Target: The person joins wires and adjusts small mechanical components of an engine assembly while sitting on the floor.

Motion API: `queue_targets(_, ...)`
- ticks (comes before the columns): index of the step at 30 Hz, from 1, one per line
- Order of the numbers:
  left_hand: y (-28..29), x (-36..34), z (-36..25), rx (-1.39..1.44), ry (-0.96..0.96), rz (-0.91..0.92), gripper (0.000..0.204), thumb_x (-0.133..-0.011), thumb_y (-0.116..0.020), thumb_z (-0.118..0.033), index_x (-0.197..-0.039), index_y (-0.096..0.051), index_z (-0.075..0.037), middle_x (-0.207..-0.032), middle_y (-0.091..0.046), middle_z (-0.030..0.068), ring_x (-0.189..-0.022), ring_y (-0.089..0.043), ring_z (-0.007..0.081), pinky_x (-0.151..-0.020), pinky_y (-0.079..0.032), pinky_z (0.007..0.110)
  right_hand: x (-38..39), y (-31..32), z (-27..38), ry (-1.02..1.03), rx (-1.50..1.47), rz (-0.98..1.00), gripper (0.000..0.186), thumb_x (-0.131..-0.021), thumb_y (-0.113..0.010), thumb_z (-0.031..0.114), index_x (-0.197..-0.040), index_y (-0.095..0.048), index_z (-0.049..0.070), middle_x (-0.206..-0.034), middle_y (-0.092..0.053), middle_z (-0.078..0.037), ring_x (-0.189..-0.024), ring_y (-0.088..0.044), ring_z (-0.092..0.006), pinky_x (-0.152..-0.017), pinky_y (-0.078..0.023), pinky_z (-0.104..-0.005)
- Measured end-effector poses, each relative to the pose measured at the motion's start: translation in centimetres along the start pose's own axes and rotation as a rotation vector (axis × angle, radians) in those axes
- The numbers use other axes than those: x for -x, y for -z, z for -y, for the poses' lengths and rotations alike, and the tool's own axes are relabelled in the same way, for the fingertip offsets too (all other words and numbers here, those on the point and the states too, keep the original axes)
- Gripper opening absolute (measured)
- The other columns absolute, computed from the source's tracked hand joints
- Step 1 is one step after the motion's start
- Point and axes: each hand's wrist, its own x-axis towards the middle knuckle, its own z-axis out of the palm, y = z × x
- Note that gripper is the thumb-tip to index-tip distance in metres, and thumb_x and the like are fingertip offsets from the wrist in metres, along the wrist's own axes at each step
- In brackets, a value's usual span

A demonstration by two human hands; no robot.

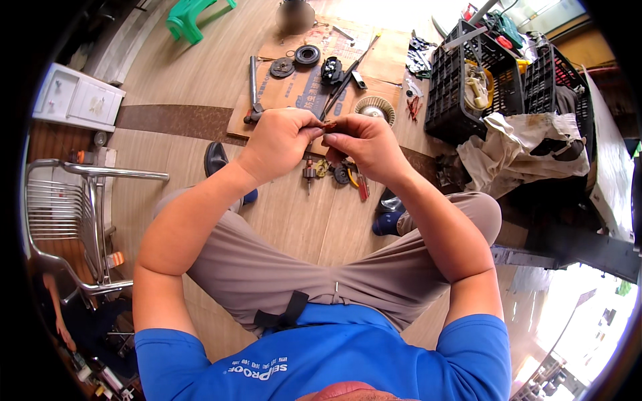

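Note:
My left hand (284, 140) and my right hand (361, 145) meet in front of me, fingertips closed on a small reddish-brown piece (328, 125), too small to identify. Below them on the floor lie a small motor armature (309, 174), a dark round part (340, 174) and a red-handled tool (363, 187). Just beyond my hands is a cardboard sheet (269, 95) holding a hammer (255, 90), a black ring (307, 55), a toothed disc (282, 67), a black housing (332, 71), long dark rods (353, 67) and a silver fan wheel (373, 107).
Black crates (445, 100) with cloths (508, 150) stand at right, beside a metal beam (555, 257) and small parts (419, 57). Left are a green stool (184, 20), white cabinet (77, 100), metal chair (93, 172) and another person's arm (57, 314). My shoes (215, 157) flank the parts.

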Motion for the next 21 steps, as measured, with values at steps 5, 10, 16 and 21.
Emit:
queue_targets(5,-0.4,0.2,-0.2,-0.14,-0.132,-0.079,0.008,-0.082,-0.065,-0.003,-0.087,-0.068,0.003,-0.08,-0.066,0.0201,-0.074,-0.063,0.0365,-0.067,-0.05,0.039,0.3,-1.2,0.1,0.057,0.107,-0.148,0.014,-0.094,-0.065,0.009,-0.1,-0.068,-0.003,-0.078,-0.066,-0.002,-0.066,-0.057,-0.0059,-0.059,-0.048,-0.0213)
queue_targets(10,0.4,0.1,-0.2,0.213,0.085,0.153,0.015,-0.093,-0.06,-0.01,-0.094,-0.068,0.003,-0.081,-0.069,0.013,-0.077,-0.069,0.0206,-0.068,-0.053,0.032,0.3,-0.2,0.8,0.235,0.412,-0.171,0.014,-0.096,-0.062,0.01,-0.1,-0.067,-0.002,-0.08,-0.061,0.002,-0.075,-0.053,-0.0049,-0.066,-0.045,-0.0219)
queue_targets(16,2.4,-0.5,-0.6,0.709,0.519,0.562,0.024,-0.101,-0.051,-0.017,-0.105,-0.064,0.002,-0.087,-0.07,0.0085,-0.076,-0.07,0.0166,-0.069,-0.057,0.028,0.7,0.9,1.9,0.251,0.309,-0.046,0.012,-0.096,-0.061,0.008,-0.1,-0.066,-0.003,-0.08,-0.06,0.002,-0.073,-0.051,-0.0046,-0.065,-0.043,-0.0214)
queue_targets(21,0.6,-0.5,0.9,0.491,0.409,0.449,0.019,-0.098,-0.055,-0.015,-0.102,-0.066,0.001,-0.085,-0.071,0.0116,-0.067,-0.068,0.0182,-0.06,-0.054,0.029,0.4,0.4,1.3,0.14,0.179,-0.094,0.013,-0.097,-0.059,0.008,-0.098,-0.065,-0.003,-0.076,-0.059,0.001,-0.065,-0.049,-0.0041,-0.058,-0.041,-0.0204)
